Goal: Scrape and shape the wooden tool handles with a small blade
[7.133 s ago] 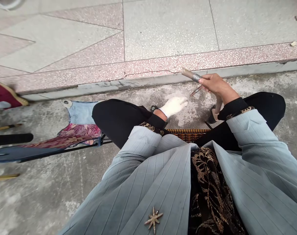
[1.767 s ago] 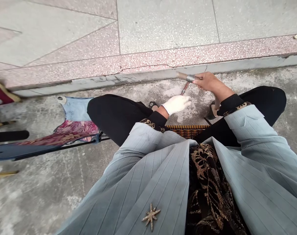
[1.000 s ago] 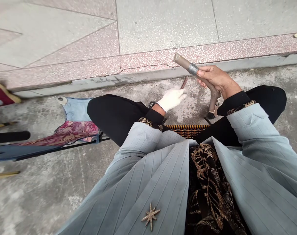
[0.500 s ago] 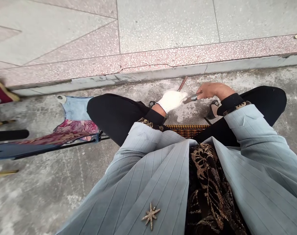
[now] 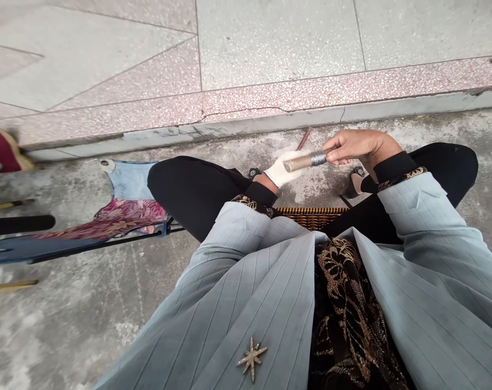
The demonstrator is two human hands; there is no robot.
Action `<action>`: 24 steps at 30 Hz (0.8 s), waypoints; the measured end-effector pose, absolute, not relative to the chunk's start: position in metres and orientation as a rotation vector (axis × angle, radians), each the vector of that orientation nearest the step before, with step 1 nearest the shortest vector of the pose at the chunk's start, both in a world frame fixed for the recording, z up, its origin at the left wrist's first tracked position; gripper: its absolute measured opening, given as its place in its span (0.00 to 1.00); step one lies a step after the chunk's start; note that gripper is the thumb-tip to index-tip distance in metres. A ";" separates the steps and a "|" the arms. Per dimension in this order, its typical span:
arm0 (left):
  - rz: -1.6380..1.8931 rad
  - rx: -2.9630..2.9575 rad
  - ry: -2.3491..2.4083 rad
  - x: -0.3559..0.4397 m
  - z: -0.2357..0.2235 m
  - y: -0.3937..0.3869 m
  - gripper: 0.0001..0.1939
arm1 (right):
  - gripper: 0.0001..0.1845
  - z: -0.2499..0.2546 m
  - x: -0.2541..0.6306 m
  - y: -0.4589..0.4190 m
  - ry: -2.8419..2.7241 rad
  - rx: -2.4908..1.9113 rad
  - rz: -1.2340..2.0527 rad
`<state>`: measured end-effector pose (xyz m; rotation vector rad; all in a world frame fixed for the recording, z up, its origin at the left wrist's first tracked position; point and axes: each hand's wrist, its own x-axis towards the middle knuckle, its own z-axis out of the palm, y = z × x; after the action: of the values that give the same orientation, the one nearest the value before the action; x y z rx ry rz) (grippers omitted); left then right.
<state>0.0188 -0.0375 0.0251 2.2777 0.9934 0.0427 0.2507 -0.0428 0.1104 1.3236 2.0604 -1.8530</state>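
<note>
My right hand [image 5: 349, 146] is closed round a brown wooden stick [image 5: 297, 163] with silver wire [image 5: 318, 157] wound about it beside my fingertips. The stick's blunt end points left and lies across the view of my gloved left hand [image 5: 279, 172]; whether the two touch I cannot tell. From behind the white glove a thin reddish-brown rod [image 5: 304, 138] sticks up toward the kerb, seemingly gripped by my left fingers, which the stick mostly covers. The rod's lower end is hidden.
A terrazzo step with a grey kerb [image 5: 237, 124] runs ahead. A woven wicker piece [image 5: 313, 218] shows between my black-trousered legs. At left stand a folding seat with flowered cloth [image 5: 126, 215], yellow-ended sticks [image 5: 12, 286] and a maroon shoe [image 5: 2, 150].
The wire-wound stick was raised over the kerb a second ago, then came down to the glove. Now its end lies further left, over the glove. My left hand has hardly moved.
</note>
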 end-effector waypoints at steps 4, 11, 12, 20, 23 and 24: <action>-0.064 2.335 0.946 0.022 0.027 -0.042 0.20 | 0.36 0.105 0.251 -0.042 2.169 1.827 -1.940; -0.282 2.608 0.960 0.020 0.036 -0.049 0.21 | 0.25 0.083 0.241 -0.026 1.922 2.076 -1.022; -0.312 2.652 0.956 0.020 0.036 -0.050 0.21 | 0.22 0.081 0.239 -0.025 1.923 1.986 -0.921; -0.297 2.754 0.939 0.014 0.043 -0.047 0.19 | 0.14 0.075 0.231 -0.037 1.762 1.336 -1.250; -0.247 2.763 0.953 0.009 0.042 -0.040 0.20 | 0.15 0.079 0.232 -0.040 1.734 1.238 -1.492; -0.230 2.747 0.965 0.008 0.040 -0.038 0.20 | 0.17 0.081 0.234 -0.040 1.742 1.201 -1.569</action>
<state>0.0077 -0.0377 0.0400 2.7473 0.9654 -0.2305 0.2335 -0.0404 0.0810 1.2007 1.7423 -1.5687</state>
